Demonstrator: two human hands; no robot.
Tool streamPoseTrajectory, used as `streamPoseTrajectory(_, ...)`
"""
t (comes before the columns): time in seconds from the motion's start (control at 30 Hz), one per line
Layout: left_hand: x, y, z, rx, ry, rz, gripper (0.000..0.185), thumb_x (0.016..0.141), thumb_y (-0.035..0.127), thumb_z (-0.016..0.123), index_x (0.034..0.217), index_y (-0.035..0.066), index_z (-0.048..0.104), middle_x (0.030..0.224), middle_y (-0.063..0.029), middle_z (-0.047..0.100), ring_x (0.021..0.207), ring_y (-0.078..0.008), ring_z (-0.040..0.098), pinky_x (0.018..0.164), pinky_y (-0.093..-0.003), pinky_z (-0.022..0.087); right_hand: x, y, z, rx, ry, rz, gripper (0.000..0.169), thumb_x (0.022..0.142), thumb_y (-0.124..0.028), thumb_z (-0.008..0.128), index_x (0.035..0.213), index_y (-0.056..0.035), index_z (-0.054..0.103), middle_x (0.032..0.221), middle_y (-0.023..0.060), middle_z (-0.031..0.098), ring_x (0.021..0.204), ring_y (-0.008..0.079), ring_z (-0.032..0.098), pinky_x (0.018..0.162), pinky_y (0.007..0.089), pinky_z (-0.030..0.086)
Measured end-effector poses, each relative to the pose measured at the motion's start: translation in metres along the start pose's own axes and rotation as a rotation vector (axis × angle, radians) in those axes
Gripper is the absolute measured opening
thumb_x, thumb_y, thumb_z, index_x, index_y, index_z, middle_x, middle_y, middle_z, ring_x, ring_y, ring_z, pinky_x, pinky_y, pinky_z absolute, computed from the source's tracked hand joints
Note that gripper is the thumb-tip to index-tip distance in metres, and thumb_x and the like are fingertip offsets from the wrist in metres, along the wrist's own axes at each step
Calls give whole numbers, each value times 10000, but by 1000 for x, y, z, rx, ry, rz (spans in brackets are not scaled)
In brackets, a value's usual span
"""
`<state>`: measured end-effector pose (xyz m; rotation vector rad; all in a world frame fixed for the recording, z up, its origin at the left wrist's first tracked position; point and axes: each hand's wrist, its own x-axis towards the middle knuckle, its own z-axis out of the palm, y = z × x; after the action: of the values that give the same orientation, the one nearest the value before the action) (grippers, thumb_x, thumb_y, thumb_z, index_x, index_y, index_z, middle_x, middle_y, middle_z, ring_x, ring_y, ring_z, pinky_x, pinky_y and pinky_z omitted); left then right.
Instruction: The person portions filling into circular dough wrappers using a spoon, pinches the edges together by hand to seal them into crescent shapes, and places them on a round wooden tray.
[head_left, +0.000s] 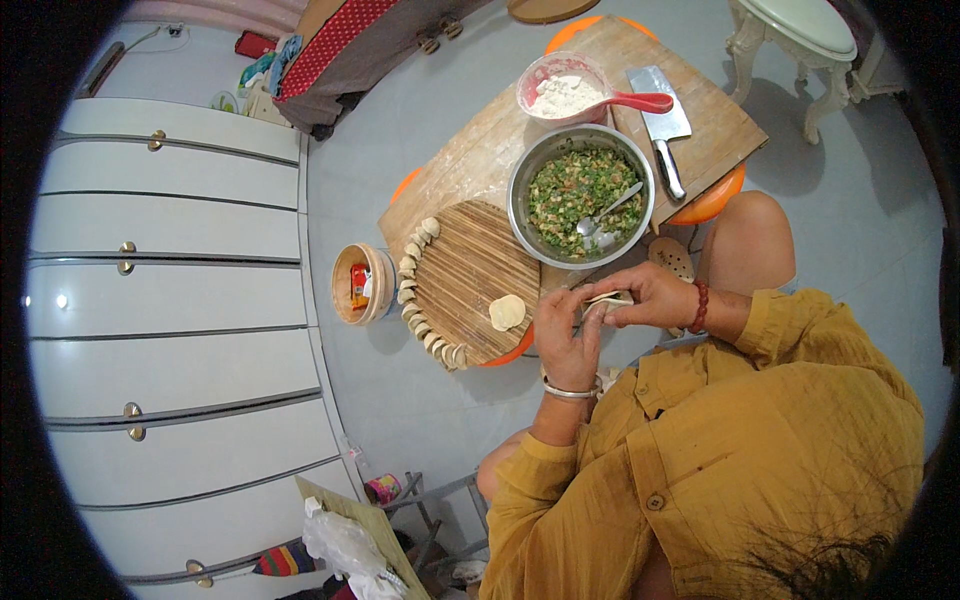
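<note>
Between my two hands is a partly folded dumpling (611, 301), its wrapper bent around some filling. My left hand (568, 330) pinches its left side, and my right hand (646, 296) grips the other side with thumb and fingers. Just left of my left hand, round dough wrappers (508, 312) lie stacked on a striped wooden board (480, 262). Folded dumplings (409, 294) line the board's left edge in a curved row. Beyond my hands, a steel bowl (517, 232) holds chopped green filling (574, 187), with a metal spoon (609, 210) resting in it.
A larger wooden board (472, 172) carries a red-handled container of flour (564, 94) and a cleaver (664, 112). A bin (364, 285) stands left on the floor. White drawers (180, 292) line the left side; a white stool (799, 30) is at upper right.
</note>
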<state>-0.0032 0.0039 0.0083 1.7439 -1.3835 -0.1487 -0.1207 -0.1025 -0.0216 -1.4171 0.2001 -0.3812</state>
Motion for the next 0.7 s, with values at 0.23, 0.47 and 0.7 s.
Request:
streamPoseTrajectory(0.23, 3, -3, -5, 46, -32, 139, 132, 679, 49, 609, 806, 29, 580, 813, -84, 526, 792, -221, 491, 726, -297, 389, 3, 7, 4, 130, 2, -76, 511, 724, -81, 608, 1182, -14, 392, 1059, 82, 526, 972, 106, 473, 834, 260, 383)
streamPoseTrajectory(0.47, -1, -8, -5, -64, -72, 45, 86, 704, 58, 584, 773, 22, 547, 799, -92, 539, 781, -232, 496, 717, -308, 390, 3, 0, 2, 22, -43, -38, 562, 710, -41, 624, 1203, -8, 355, 1084, 65, 497, 1028, 122, 449, 852, 261, 382)
streamPoseTrajectory(0.7, -4, -8, -5, -55, -11, 60, 103, 719, 73, 579, 782, 19, 519, 810, -96, 522, 783, -234, 485, 713, -311, 389, 3, 10, 5, 227, 28, -76, 430, 713, -20, 612, 1115, 0, 461, 1002, 78, 554, 915, 107, 514, 763, 231, 432)
